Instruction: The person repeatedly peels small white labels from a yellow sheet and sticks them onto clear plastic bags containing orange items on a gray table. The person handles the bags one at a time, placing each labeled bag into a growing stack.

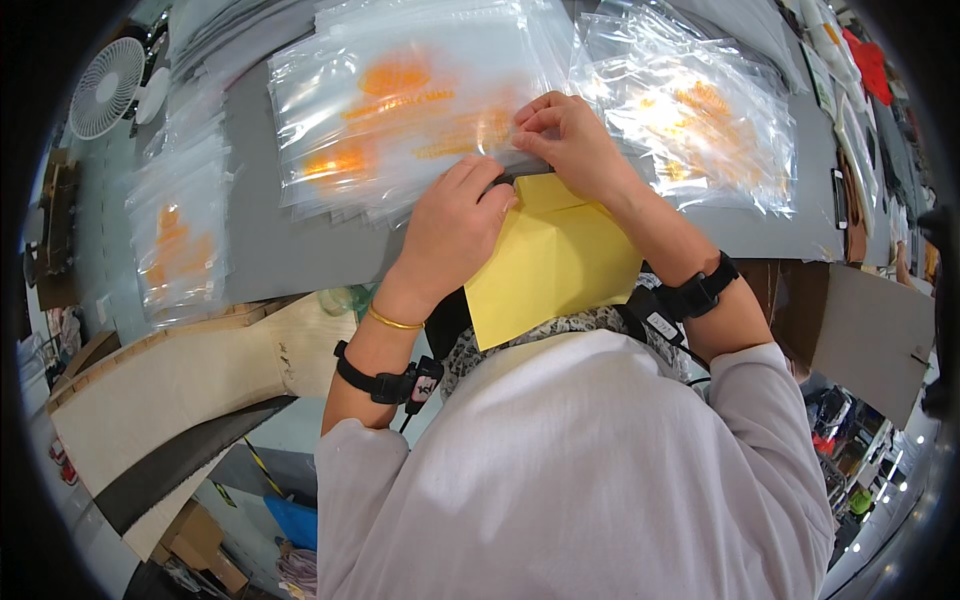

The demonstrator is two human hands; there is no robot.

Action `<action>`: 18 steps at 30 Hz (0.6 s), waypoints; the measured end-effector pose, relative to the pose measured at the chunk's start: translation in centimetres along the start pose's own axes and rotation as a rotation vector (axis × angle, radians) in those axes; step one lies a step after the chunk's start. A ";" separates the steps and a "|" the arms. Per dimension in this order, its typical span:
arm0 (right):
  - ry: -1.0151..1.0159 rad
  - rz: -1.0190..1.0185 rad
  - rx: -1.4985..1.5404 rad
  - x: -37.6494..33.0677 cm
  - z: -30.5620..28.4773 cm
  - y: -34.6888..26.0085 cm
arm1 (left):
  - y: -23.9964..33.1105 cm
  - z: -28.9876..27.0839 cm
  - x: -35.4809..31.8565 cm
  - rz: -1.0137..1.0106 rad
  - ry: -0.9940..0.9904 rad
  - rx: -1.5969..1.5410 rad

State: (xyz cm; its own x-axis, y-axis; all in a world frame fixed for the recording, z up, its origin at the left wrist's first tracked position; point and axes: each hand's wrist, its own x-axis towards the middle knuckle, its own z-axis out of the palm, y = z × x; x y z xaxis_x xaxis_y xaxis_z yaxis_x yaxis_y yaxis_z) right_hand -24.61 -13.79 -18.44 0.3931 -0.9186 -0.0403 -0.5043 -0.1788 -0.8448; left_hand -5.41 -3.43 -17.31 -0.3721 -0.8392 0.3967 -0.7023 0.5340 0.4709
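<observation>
- Centrally, a yellow paper envelope (pixel 548 262) lay at the near edge of the grey table (pixel 280 250), its lower part overhanging toward the person's lap.
- Left hand (pixel 455 225): pressed flat on the envelope's upper left corner, fingers curled down over a dark strip at its top edge; whether anything was pinched beneath them could not be told.
- Right hand (pixel 570 140): just above the envelope's top edge, fingertips drawn narrowly together, pinching the lower edge of a clear plastic bag.
- Stack of clear plastic bags (pixel 400 110): fanned out behind both hands, orange shapes showing through; touched by the right hand.
- Second heap of clear bags (pixel 700 130): to the right of the hands, likewise orange inside.
- Third stack of bags (pixel 180 235): at the left end of the table, well apart from the hands.
- White fan (pixel 105 88): at the far left.
- Black wrist straps on both forearms; a gold bangle (pixel 392 322) on the left wrist.
</observation>
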 end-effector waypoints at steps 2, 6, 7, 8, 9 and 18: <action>0.033 -0.037 -0.088 -0.3 0.5 0.3 | -0.1 0.3 -0.2 0.005 0.011 -0.012; 0.065 -0.032 -0.181 -0.6 0.6 0.2 | -0.1 0.3 -0.2 -0.004 0.032 -0.027; 0.072 -0.073 -0.196 -0.5 0.6 0.1 | -0.1 0.2 -0.2 -0.018 0.019 -0.030; 0.062 -0.041 -0.197 -0.4 0.5 0.0 | -0.1 0.2 -0.2 -0.016 0.021 -0.030; 0.055 -0.048 -0.189 -0.4 0.5 -0.1 | -0.1 0.1 -0.2 -0.015 0.023 -0.029; 0.063 -0.022 -0.189 -0.3 0.8 -0.3 | -0.2 -0.1 -0.3 -0.023 -0.029 -0.016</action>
State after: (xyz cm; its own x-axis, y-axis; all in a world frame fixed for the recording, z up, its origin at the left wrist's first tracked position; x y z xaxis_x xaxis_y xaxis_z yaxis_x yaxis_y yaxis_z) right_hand -23.94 -13.12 -18.62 0.3596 -0.9330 0.0160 -0.6336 -0.2567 -0.7299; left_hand -5.11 -3.25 -17.44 -0.3738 -0.8537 0.3625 -0.7010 0.5160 0.4923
